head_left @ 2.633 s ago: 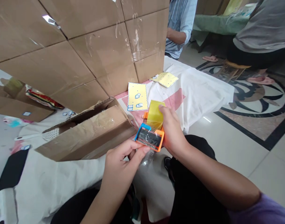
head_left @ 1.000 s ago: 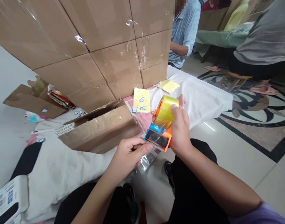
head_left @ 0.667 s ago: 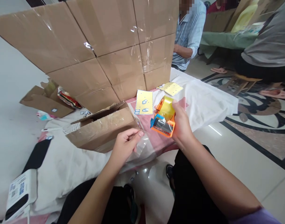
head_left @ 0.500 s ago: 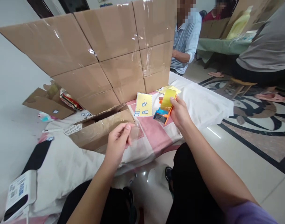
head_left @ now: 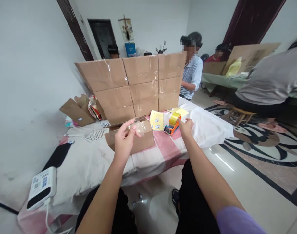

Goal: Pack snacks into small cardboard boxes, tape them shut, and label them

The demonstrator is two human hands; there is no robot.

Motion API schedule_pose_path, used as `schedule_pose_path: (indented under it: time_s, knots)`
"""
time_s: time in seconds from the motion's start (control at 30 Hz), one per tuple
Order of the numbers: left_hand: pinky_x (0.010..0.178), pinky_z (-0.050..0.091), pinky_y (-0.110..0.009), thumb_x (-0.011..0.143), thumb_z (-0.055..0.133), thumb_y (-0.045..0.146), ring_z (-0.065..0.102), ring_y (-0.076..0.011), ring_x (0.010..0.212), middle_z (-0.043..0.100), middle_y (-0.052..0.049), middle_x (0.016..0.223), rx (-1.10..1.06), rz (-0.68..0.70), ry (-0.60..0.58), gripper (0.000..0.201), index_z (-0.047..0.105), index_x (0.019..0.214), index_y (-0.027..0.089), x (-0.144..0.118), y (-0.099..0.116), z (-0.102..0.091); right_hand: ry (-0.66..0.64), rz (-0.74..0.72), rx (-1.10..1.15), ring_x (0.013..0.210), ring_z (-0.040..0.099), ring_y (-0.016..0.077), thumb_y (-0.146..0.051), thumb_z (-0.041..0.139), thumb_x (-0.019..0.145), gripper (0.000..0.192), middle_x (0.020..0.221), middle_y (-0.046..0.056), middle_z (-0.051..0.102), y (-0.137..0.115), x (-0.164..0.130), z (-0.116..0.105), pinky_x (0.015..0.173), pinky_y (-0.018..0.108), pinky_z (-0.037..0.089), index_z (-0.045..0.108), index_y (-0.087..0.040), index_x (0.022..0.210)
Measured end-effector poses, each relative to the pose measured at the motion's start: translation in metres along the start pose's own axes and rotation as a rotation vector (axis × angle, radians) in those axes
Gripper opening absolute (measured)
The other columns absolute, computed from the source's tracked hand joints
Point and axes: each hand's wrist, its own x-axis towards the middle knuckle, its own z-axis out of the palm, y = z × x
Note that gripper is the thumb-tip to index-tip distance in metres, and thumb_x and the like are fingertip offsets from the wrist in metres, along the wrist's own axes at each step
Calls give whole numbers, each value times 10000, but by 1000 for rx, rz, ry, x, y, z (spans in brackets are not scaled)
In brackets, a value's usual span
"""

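Observation:
My left hand [head_left: 125, 136] is closed, pinching a short strip of clear tape [head_left: 141, 128] between thumb and fingers. The strip hangs over the near side of a low cardboard box [head_left: 142, 143], whose top flaps are partly raised. My right hand [head_left: 186, 127] is beside an orange and blue tape dispenser [head_left: 172, 126] with a yellowish roll. Its fingers are apart, and a fingertip is at the dispenser's edge; whether it touches is unclear. The dispenser sits on the cloth next to a yellow printed sheet [head_left: 157, 120].
A tall taped cardboard panel [head_left: 143, 86] stands behind the box. Another yellow sheet [head_left: 181, 112] lies behind the dispenser. At left are an open carton [head_left: 76, 113], a black pad [head_left: 58, 156] and a white device with a cable [head_left: 42, 187]. A person in a light blue shirt [head_left: 193, 73] sits beyond.
My view has tilted up. My left hand has moved the tape strip over to the box. The dispenser has gone down onto the cloth, and my right hand's fingers have loosened from it.

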Motion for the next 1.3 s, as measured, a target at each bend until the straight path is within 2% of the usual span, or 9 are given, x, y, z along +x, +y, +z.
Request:
schedule_pose_path:
  time_s: [0.1,0.23,0.43,0.6,0.73,0.8,0.9,1.03,1.3]
  knots:
    - [413,318,-204,904,618,455,396,-81,415,663,18,610,62,40,-36,612,501,1457,220,-4,8,-10,8,-150,65,918,585,237,-439,661,747,365,984,95,632,-29,-28,-14,875,405,489,635,-165,987]
    - [580,450,-258,947,550,416,554,-132,573,706,-2,698,225,155,-58,618,424,1519,220,-9,8,-22,-393,-410,235,833,591,207,-463,652,816,276,868,65,646,-82,-82,-15,779,352,473,676,-190,786]
    - [730,495,-282,927,583,395,635,-144,727,741,-5,842,252,234,-152,695,337,1557,239,-6,-3,-31,-767,-532,114,766,543,160,-426,723,811,249,876,35,607,-149,-130,16,736,323,442,768,-202,911]
    - [668,483,-277,885,635,431,656,-163,709,753,-28,863,268,128,-167,772,318,1552,206,0,7,-37,-796,-726,135,805,532,159,-236,695,800,94,869,25,521,-170,-128,37,766,326,437,724,-192,722]
    - [641,461,-293,908,586,480,627,-181,605,681,18,627,473,42,-56,498,579,1324,206,6,16,-54,-584,-732,295,842,537,175,-285,670,848,137,893,29,532,-195,-111,24,774,340,432,697,-206,740]
    - [674,460,-302,931,549,436,623,-179,631,679,9,649,630,143,65,309,688,1112,228,11,15,-62,-496,-709,335,848,529,172,-316,692,845,141,900,28,544,-211,-100,12,786,343,427,703,-208,756]
    - [886,455,-374,944,530,346,655,-238,978,745,-61,1023,842,391,172,241,715,1051,234,19,10,-65,-541,-671,352,845,523,168,-352,734,819,153,894,23,573,-226,-89,3,807,349,425,718,-211,760]
    - [1115,277,-528,957,518,296,489,-299,1346,599,-81,1427,1073,474,-35,331,639,1264,264,23,6,-56,-784,-527,434,846,550,173,-411,738,817,216,892,27,603,-224,-90,9,808,347,450,710,-213,737]
    - [1193,108,-651,897,608,441,287,-339,1498,408,-90,1592,1252,365,-286,676,401,1523,292,17,-6,-31,-1021,-492,374,1154,557,232,-392,747,831,198,1173,59,612,-207,-81,23,1005,408,414,734,-216,742]
